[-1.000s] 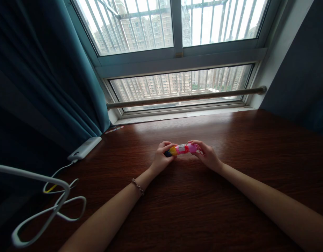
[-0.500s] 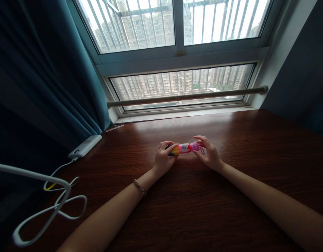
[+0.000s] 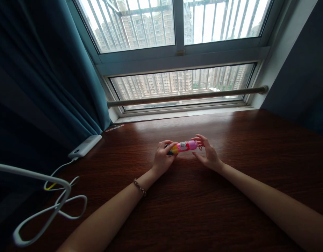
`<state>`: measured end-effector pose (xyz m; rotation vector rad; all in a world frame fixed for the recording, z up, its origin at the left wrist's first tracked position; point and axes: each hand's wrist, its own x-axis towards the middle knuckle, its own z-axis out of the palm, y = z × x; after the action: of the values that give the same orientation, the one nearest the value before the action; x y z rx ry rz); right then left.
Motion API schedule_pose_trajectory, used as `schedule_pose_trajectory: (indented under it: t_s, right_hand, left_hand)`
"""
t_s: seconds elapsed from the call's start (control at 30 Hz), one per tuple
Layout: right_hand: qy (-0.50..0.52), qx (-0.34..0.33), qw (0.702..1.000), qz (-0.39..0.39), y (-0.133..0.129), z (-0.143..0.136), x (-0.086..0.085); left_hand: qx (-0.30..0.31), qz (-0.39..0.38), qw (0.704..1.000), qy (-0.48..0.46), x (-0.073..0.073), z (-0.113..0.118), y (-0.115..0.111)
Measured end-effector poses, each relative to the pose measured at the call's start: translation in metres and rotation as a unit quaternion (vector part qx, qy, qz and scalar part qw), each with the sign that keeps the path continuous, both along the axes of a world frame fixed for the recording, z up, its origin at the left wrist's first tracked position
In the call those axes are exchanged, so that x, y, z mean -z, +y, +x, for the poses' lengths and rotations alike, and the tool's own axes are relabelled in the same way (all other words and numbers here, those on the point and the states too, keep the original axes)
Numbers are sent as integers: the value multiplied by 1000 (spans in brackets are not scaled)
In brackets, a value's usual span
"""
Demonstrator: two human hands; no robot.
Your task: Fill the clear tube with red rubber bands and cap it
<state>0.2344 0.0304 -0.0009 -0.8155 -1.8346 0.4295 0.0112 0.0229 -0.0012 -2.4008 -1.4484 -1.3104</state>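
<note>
Presently, from the head view, we have the bottle (image 3: 182, 146) over the middle of the table (image 3: 177, 199), lying sideways, pink end to the right, its dark and yellow end to the left. Whether it touches the wood we cannot tell. We note the left hand (image 3: 162, 155) closed round the dark and yellow end, thumb and fingers wrapped firmly. The right hand (image 3: 208, 153) we find half open at the pink end: fingers spread beside the small loop (image 3: 200, 147), thumb apart and nearer; contact with the loop unclear to us. Bracelet (image 3: 139, 187) on the left wrist. At far left we log a white power bank (image 3: 85, 146) by the curtain (image 3: 80, 87), a cable (image 3: 56, 206) looping nearer us. Far side: rail (image 3: 187, 98) across the window (image 3: 179, 77).
</note>
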Motion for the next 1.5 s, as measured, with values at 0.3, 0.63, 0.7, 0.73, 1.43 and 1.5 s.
schedule_pose_trajectory:
  t_s: [0.3,0.63,0.7,0.73,1.43,1.5]
  right_hand:
    - [8,57,994,-97,2,5,1]
    - [-16,30,994,-106,2,3,2]
    - [-21,24,994,-102,1,3,2]
    - [-24,19,996,-87,1,3,1]
    - [9,8,996,-88,3,4,-1]
    - [32,-30,994,-97,4,2,-1]
  left_hand:
    - [15,7,1000,7,-1,2,-1]
    - [16,9,1000,7,-1,1,-1]
    - [16,8,1000,6,-1,2,-1]
    - [16,7,1000,4,-1,2,-1]
    - [107,-80,990,-35,-6,5,-8]
    - [144,-124,979,-75,-8,3,-8]
